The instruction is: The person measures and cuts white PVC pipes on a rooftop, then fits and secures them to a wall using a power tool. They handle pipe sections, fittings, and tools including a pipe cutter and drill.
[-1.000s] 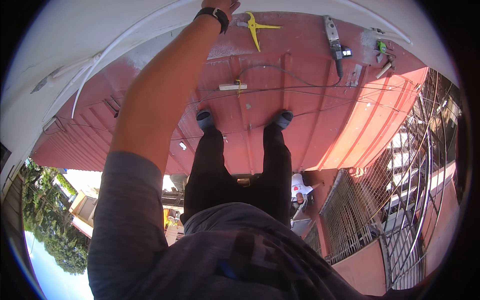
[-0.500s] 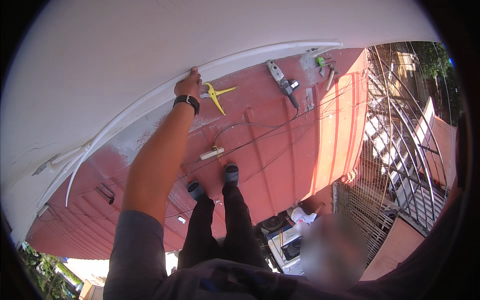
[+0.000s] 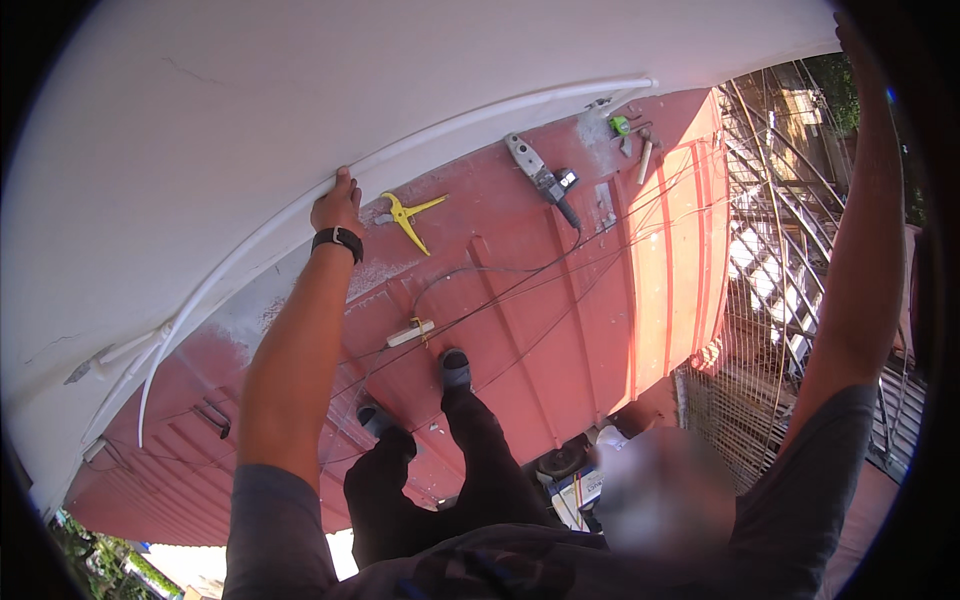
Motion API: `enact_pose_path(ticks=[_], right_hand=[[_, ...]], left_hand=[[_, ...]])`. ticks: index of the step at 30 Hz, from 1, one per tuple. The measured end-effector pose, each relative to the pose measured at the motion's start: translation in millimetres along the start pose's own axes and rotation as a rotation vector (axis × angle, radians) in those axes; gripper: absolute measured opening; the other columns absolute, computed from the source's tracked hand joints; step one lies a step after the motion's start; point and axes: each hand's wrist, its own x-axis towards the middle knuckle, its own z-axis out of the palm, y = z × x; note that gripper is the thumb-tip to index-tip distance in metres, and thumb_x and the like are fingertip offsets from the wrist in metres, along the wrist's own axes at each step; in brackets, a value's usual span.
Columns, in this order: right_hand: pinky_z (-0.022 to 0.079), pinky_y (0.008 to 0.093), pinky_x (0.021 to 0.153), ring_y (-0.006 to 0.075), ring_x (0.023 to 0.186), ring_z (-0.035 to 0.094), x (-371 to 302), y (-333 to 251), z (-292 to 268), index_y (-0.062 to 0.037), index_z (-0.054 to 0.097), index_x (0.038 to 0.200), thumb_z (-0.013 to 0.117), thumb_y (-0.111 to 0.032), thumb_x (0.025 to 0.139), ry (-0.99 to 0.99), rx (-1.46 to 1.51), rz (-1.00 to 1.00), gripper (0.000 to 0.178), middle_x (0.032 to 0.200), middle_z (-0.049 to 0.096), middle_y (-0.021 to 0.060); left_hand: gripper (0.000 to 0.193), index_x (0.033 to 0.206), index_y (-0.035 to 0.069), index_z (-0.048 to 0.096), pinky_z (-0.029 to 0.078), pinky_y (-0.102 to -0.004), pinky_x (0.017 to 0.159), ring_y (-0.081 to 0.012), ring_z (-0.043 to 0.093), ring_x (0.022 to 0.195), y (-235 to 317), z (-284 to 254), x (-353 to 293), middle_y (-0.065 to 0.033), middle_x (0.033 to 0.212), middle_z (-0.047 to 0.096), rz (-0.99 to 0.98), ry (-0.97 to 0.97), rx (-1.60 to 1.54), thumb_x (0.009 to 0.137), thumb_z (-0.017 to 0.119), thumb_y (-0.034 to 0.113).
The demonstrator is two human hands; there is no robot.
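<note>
My left hand [image 3: 338, 205] is closed on a long white pipe [image 3: 450, 124], which runs in a curve along the foot of the pale wall. A dark watch [image 3: 338, 243] is on that wrist. My right hand [image 3: 850, 40] is raised at the far upper right, by the wall's end; its fingers are dark and partly cut off by the picture's rim, so any hold is unclear. Just right of my left hand, a yellow pipe cutter [image 3: 404, 214] lies on the red metal roof [image 3: 500, 300] with its handles spread.
Farther right lie a grey and black corded power tool [image 3: 540, 172], a green tape measure [image 3: 620, 126] and a hammer [image 3: 645, 160]. Cables and a white outlet block [image 3: 410, 333] cross the roof near my feet. Metal grillework [image 3: 750, 290] borders the right; a person stands below.
My right arm has come into view, reaching up at the right. My left hand stays on the pipe, and the whole view has shifted slightly.
</note>
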Motion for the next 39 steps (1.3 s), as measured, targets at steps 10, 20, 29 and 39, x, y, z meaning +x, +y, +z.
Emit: enact_pose_path(ticks=[10,20,29,39], right_hand=[[0.044,0.0297,0.053,0.0162,0.062,0.056,-320.7,-311.9,258.7,0.0119,0.062,0.113,0.07,-0.055,0.091,-0.993,1.661,0.757,0.071,0.088,0.068,0.0178],[0.046,0.0344,0.054,0.0215,0.06,0.057,-337.8,-375.6,304.1,0.0047,0.057,0.102,0.054,-0.037,0.105,-0.699,2.055,0.692,0.042,0.081,0.067,0.0184],[0.047,0.0366,0.058,0.0211,0.057,0.054,-342.9,-375.7,307.5,-0.004,0.054,0.109,0.056,-0.035,0.105,-0.544,2.082,0.81,0.031,0.082,0.061,0.0121],[0.047,0.0242,0.049,0.0129,0.058,0.055,-341.5,-388.4,309.7,-0.0065,0.058,0.115,0.054,-0.041,0.105,-0.485,1.984,0.853,0.036,0.087,0.068,0.0143]], left_hand=[[0.047,0.12,-0.007,0.061,0.053,-0.0348,0.099,-0.0269,0.064,0.114,9.8,-15.8,3.5,-0.0163,0.119,0.065,0.088,-0.037,0.144,0.09,0.079,0.024],[0.068,0.134,-0.004,0.06,0.047,-0.0411,0.102,-0.0256,0.057,0.123,2.7,-62.3,22.7,-0.0128,0.128,0.061,0.332,-0.309,0.526,0.089,0.078,0.045],[0.099,0.155,-0.004,0.015,0.042,-0.0479,0.113,-0.034,0.046,0.135,37.6,-348.6,76.0,-0.0225,0.147,0.037,0.619,-0.121,-0.125,0.093,0.07,0.049],[0.057,0.138,0.003,0.044,0.051,-0.053,0.102,-0.0353,0.058,0.117,176.5,-490.8,123.5,-0.0221,0.132,0.051,0.512,0.099,-0.74,0.102,0.052,0.047]])
